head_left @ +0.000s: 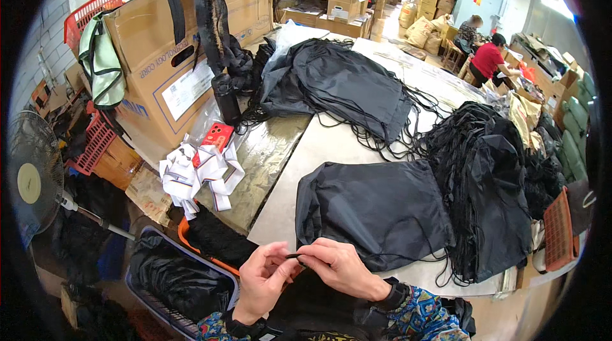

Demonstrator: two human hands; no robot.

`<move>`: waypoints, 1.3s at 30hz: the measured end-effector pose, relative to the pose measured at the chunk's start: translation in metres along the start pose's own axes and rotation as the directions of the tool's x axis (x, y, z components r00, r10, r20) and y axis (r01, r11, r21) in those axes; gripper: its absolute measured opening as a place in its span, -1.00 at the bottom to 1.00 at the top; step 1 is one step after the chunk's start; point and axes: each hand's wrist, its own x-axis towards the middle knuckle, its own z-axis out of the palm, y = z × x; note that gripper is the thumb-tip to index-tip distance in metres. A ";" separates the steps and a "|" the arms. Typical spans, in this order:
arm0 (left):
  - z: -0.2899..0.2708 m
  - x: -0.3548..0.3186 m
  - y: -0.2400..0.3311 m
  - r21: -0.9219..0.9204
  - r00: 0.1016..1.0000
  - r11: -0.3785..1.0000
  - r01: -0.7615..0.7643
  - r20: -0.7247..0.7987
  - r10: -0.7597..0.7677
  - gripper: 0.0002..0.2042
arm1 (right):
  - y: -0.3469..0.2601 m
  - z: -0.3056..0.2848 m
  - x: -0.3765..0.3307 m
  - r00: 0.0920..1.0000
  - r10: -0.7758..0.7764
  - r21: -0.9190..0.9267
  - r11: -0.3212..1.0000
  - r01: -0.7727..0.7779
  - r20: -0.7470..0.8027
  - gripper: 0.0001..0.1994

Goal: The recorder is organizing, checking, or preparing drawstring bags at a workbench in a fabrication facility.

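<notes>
At the frame's lower centre, both hands, left (pixel 261 280) and right (pixel 341 268), pinch a black cord (pixel 294 255) between fingertips, apparently threading; next likely needs feeding it into the black drawstring bag (pixel 376 210) on the bench (pixel 331 143).

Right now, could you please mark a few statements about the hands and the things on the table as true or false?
1. Both hands, left hand and right hand, pinch a thin black cord. True.
2. A black drawstring bag lies flat just beyond the hands. True.
3. The fan stands at the right. False: it stands at the far left.
4. The red phone lies on the black bag. False: it rests beside the white ribbons.
</notes>
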 end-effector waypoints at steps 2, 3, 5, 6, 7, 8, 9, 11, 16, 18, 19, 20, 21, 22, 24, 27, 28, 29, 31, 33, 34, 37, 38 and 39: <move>-0.003 0.001 0.003 0.011 0.998 0.999 -0.038 -0.057 0.039 -0.84 | 0.001 0.002 0.001 1.000 -0.025 -0.059 0.998 0.025 -0.003 -0.87; -0.008 0.004 0.003 0.320 0.957 0.903 -0.286 0.053 0.285 -0.82 | -0.001 0.002 0.001 1.000 -0.026 -0.058 0.998 0.026 -0.002 -0.87; -0.016 0.006 -0.005 0.538 0.862 0.676 -0.504 0.256 0.438 -0.75 | -0.004 0.003 0.001 0.999 -0.052 -0.030 0.998 0.052 -0.011 -0.86; -0.019 0.005 -0.006 0.537 0.861 0.675 -0.505 0.257 0.439 -0.75 | -0.003 0.003 0.000 0.999 -0.053 -0.031 0.998 0.053 -0.012 -0.86; -0.021 0.005 -0.007 0.556 0.873 0.675 -0.485 0.274 0.402 -0.74 | -0.001 0.003 -0.001 0.998 -0.060 -0.021 0.998 0.060 -0.007 -0.86; -0.022 0.005 -0.008 0.574 0.885 0.673 -0.466 0.291 0.364 -0.73 | 0.000 0.003 -0.001 0.998 -0.066 -0.011 0.998 0.066 -0.002 -0.86; -0.022 0.004 -0.008 0.575 0.885 0.674 -0.465 0.289 0.364 -0.73 | 0.000 0.003 -0.001 0.998 -0.066 -0.010 0.998 0.066 0.000 -0.86; -0.019 0.001 -0.006 0.575 0.891 0.689 -0.440 0.186 0.414 -0.71 | 0.000 0.004 -0.001 0.998 -0.068 -0.033 0.997 0.068 0.006 -0.86; -0.022 0.005 -0.009 0.582 0.765 0.510 -0.634 0.373 0.525 -0.69 | -0.002 0.002 -0.001 0.998 -0.067 -0.032 0.997 0.068 0.009 -0.86; -0.023 0.003 -0.008 0.563 0.836 0.618 -0.548 0.340 0.431 -0.69 | -0.002 0.002 -0.002 0.998 -0.065 -0.022 0.998 0.065 0.016 -0.86; -0.024 0.003 -0.007 0.562 0.835 0.619 -0.549 0.341 0.431 -0.69 | -0.002 0.003 -0.002 0.998 -0.056 -0.001 0.998 0.056 0.028 -0.86; -0.024 0.004 -0.006 0.552 0.838 0.631 -0.545 0.347 0.420 -0.68 | -0.001 0.003 -0.002 0.998 -0.047 0.021 0.999 0.046 0.039 -0.85; -0.024 0.004 -0.005 0.542 0.841 0.643 -0.541 0.354 0.409 -0.68 | -0.002 0.002 -0.003 0.998 -0.047 0.021 0.999 0.046 0.038 -0.85; -0.025 0.003 -0.005 0.542 0.841 0.643 -0.542 0.354 0.409 -0.68 | -0.002 0.002 -0.003 0.998 -0.041 0.015 0.999 0.040 0.043 -0.85; -0.026 0.003 -0.006 0.530 0.847 0.661 -0.531 0.364 0.387 -0.69 | -0.003 0.002 -0.003 0.998 -0.036 0.010 0.999 0.036 0.048 -0.85; -0.022 0.002 -0.006 0.547 0.871 0.679 -0.490 0.284 0.400 -0.78 | -0.003 0.002 -0.002 0.998 -0.028 0.014 1.000 0.028 0.049 -0.85; -0.024 0.003 -0.006 0.547 0.871 0.679 -0.490 0.283 0.400 -0.78 | -0.003 0.002 -0.002 0.999 -0.016 0.015 1.000 0.016 0.050 -0.85; -0.028 0.004 -0.006 0.567 0.875 0.667 -0.484 0.296 0.383 -0.84 | -0.004 0.002 -0.001 0.999 -0.004 0.015 1.000 0.004 0.052 -0.85; -0.029 0.003 -0.006 0.580 0.875 0.654 -0.485 0.316 0.367 -0.90 | 0.000 0.002 -0.002 0.998 0.027 0.077 0.997 -0.031 0.053 -0.86; -0.030 -0.001 -0.003 0.148 0.973 0.984 0.104 0.190 -0.132 -0.93 | 0.006 0.003 -0.002 0.972 0.214 0.313 0.920 -0.234 0.097 -0.87; -0.037 -0.002 -0.004 -0.121 0.941 0.948 0.294 0.213 -0.264 -0.83 | 0.010 0.003 -0.003 0.921 0.356 0.466 0.795 -0.389 0.161 -0.87; -0.044 0.002 -0.002 -0.499 0.947 0.807 0.314 0.225 -0.229 -0.85 | 0.023 -0.001 -0.002 0.919 0.367 0.504 0.772 -0.388 0.146 -0.86; -0.042 0.003 -0.005 -0.499 0.947 0.808 0.313 0.224 -0.228 -0.85 | 0.024 0.000 -0.004 0.921 0.362 0.492 0.781 -0.384 0.142 -0.86; -0.039 0.004 -0.010 -0.183 0.983 0.981 0.067 0.179 -0.034 -0.88 | 0.023 0.001 -0.002 0.921 0.360 0.492 0.781 -0.384 0.147 -0.86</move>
